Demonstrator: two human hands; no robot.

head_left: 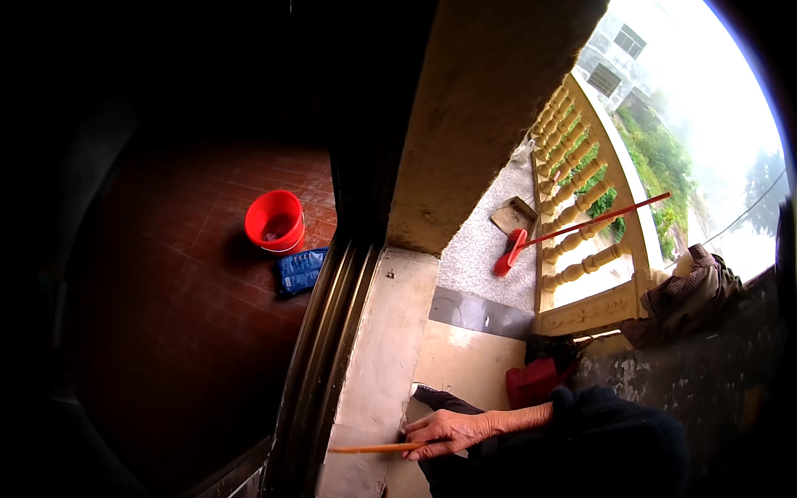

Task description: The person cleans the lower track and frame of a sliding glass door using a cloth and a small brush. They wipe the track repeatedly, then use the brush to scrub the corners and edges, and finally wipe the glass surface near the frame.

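My right hand (pixel 445 432) reaches in from the lower right, below a dark sleeve. Its fingers are closed around a thin orange-brown stick (pixel 367 449), which points left over the pale sill (pixel 389 348) beside the metal door or window track (pixel 327 311). The stick's far part is blurred, and I cannot tell what tool it belongs to. A dark trouser leg (pixel 451 400) and part of a light shoe show just above the hand. My left hand is out of view.
A red bucket (pixel 287 239) and a blue packet (pixel 302 271) are on the dark red tiles. Beyond the wall, a red broom (pixel 512 255) leans across the balusters (pixel 585 233) near a dustpan (pixel 514 216). A dark red bag (pixel 535 381) and bunched cloth (pixel 691 295) are at right.
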